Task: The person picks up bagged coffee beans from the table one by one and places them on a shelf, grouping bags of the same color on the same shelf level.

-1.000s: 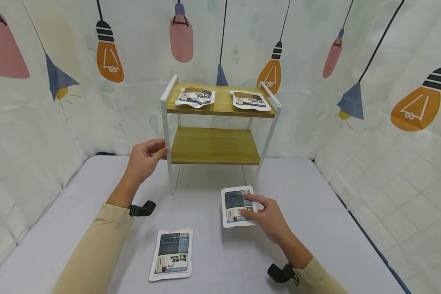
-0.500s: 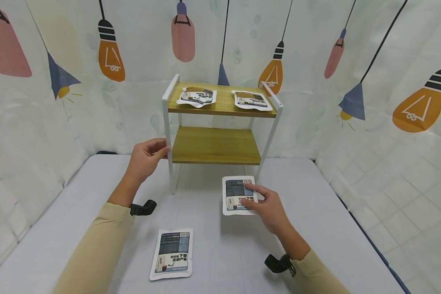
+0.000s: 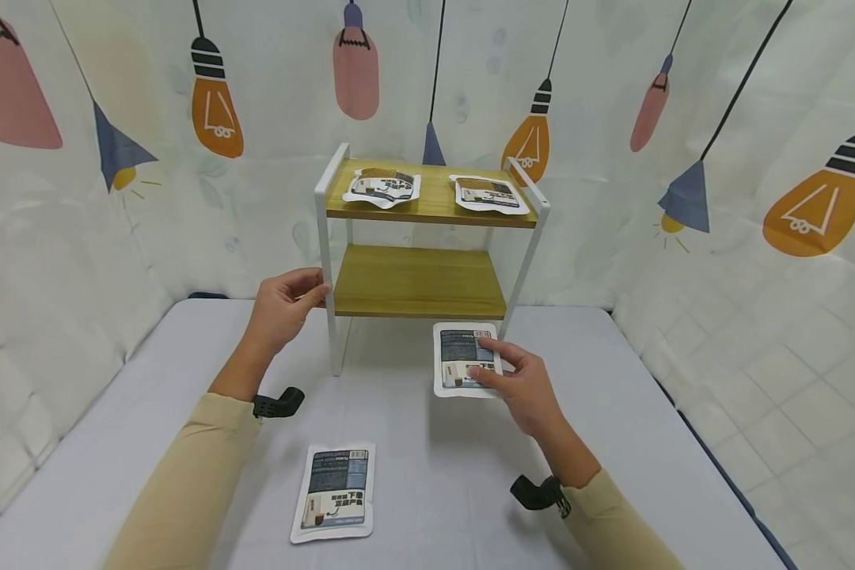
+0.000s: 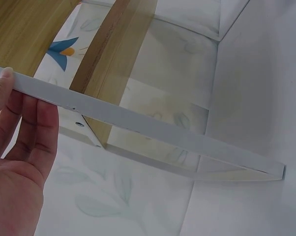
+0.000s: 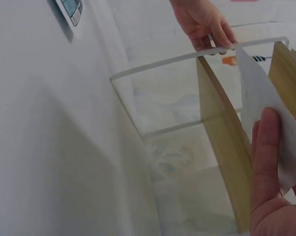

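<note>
At the white-framed rack (image 3: 419,281), the left hand (image 3: 285,307) pinches the left front upright (image 3: 332,344) between its thumb and curled fingers (image 4: 45,130). The right hand (image 3: 530,388) grips the right edge of a printed packet (image 3: 458,352) with its fingers, holding it above the tabletop (image 3: 413,475) in front of the rack's lower right corner. Two pouches (image 3: 382,188) (image 3: 492,196) lie side by side on the rack's upper board (image 3: 435,190), and a loose sachet (image 3: 333,492) lies flat on the tabletop, well in front of the rack's left side.

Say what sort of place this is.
Probably a staged booth, not a lived-in room: lamp-printed sheeting encloses a white-covered table at the back and sides, and a two-tier shelf stands on it.
</note>
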Motion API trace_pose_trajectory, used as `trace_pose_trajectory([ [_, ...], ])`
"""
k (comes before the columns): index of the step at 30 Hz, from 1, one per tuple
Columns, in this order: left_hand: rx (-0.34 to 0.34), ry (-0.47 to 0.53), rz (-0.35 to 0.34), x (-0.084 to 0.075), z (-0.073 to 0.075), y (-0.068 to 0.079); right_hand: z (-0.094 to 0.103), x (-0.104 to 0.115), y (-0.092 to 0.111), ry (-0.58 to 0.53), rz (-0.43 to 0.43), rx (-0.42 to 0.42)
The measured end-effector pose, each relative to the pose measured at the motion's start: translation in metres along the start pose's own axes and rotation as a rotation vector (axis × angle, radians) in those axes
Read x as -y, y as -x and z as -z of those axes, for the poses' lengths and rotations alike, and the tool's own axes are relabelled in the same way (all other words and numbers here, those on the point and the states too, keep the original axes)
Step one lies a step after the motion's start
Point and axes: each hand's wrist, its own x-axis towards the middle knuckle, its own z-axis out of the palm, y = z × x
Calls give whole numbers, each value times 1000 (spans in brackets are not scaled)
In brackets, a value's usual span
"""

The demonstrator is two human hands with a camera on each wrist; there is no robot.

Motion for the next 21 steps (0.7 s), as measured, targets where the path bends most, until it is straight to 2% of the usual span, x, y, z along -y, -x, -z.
trace_pose_trajectory([
  [5,0,30,-38,2,0,-1,2,3,-5,-27,24,7],
  [14,0,29,-37,3,1,-2,6,10,-12,11,17,-12],
  [21,12,37,-30,3,1,-2,9,11,-20,-9,3,-6],
])
